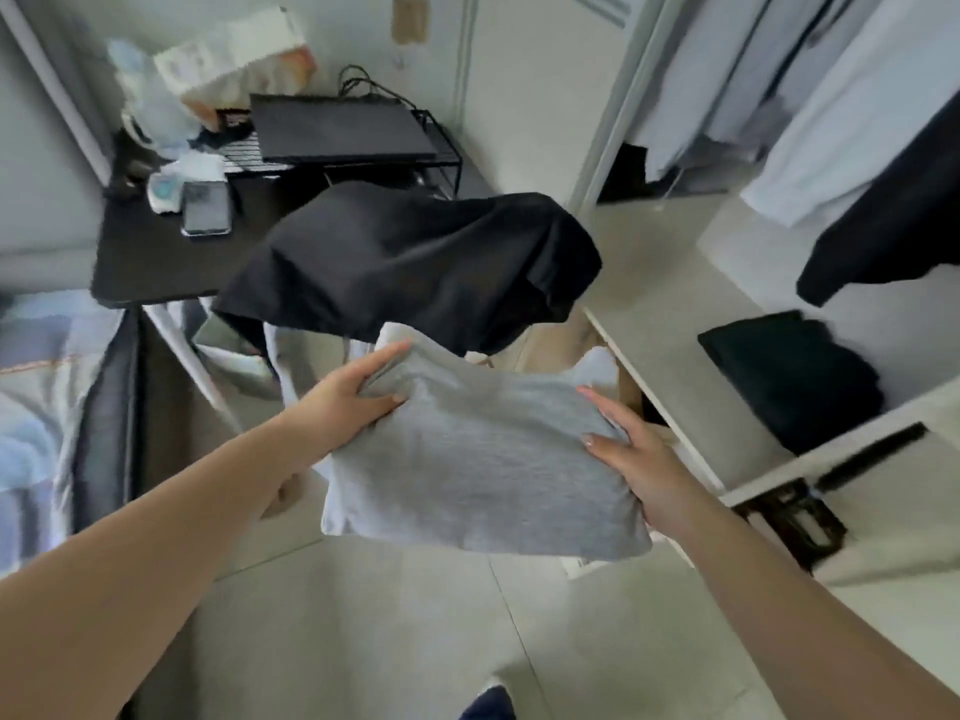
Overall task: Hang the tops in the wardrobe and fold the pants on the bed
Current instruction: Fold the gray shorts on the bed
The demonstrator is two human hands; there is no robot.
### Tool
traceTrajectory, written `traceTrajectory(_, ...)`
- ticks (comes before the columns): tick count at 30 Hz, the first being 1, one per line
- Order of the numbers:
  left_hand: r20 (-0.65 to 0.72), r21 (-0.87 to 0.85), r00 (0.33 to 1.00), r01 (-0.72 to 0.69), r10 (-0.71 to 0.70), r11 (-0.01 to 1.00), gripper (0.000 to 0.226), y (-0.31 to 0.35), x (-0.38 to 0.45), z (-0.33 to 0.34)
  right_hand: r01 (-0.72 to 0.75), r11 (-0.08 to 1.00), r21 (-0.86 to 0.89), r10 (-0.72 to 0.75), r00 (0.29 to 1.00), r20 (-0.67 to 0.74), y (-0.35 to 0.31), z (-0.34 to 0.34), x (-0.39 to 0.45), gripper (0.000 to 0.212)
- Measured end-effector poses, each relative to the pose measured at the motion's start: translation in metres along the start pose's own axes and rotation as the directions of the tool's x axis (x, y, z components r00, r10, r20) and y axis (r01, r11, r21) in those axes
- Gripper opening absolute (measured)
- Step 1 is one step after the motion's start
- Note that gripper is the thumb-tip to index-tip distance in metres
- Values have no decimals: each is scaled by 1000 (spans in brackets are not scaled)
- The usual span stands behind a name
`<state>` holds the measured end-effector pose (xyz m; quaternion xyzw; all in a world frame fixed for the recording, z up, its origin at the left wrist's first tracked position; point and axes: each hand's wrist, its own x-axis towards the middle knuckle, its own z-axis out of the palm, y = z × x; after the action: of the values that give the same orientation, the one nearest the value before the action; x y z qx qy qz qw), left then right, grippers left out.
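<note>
1. A folded grey garment (467, 449) sits at the centre of the view, held above the pale tiled floor (363, 626) between both hands.
2. The left hand (353, 397) grips its edge at 9 o'clock: thumb on top, index finger stretched along the upper edge, the other fingers tucked under the cloth.
3. The right hand (639, 459) holds the edge at 3 o'clock, thumb pressed on top, the remaining fingers hidden beneath the fabric.
4. At 12 o'clock from the grey garment, a black garment (415, 262) is draped over something I cannot identify.
5. At 11 o'clock stands a dark desk (150, 262) with a smartphone (205, 207) lying flat and a closed black laptop (337, 127) on a wire rack (441, 153).
6. At 9 o'clock, the bed (36, 387) shows blue-and-grey bedding.
7. At 2 o'clock, the open wardrobe (670, 402) has pale hanging clothes (810, 96) and a dark hanging top (893, 220).
8. At 3 o'clock, a folded dark stack (795, 376) rests on the wardrobe shelf.
</note>
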<state>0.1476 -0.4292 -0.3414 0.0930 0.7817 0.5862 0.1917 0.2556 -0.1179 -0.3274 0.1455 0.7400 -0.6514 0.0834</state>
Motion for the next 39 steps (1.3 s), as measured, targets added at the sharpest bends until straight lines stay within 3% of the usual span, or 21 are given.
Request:
traceTrajectory(5, 141, 74, 990, -15, 4, 997, 40, 54, 81, 91, -45, 999, 10, 46, 981, -188, 2, -103, 3, 42)
traceTrajectory(10, 254, 101, 967, -41, 14, 994, 44, 97, 167, 159, -52, 998, 17, 55, 945, -323, -1, -183, 30, 42)
traceTrajectory(19, 468, 239, 884, -139, 11, 961, 44, 96, 332, 249, -86, 988, 125, 142, 817, -558, 41, -243, 114, 48)
traceTrajectory(28, 612, 220, 785, -290, 99, 931, 50, 73, 493, 347, 122, 927, 354, 203, 630, -749, 111, -296, 234, 47)
traceTrajectory(33, 612, 115, 763, -347, 209, 931, 50, 69, 552, 406, 428, 726, 539, 158, 659, -736, 144, -351, 284, 45)
traceTrajectory(39, 632, 55, 708, -449, 317, 892, 47, 72, 623, 480, 500, 764, 409, 9, 625, -781, 163, -431, 319, 50)
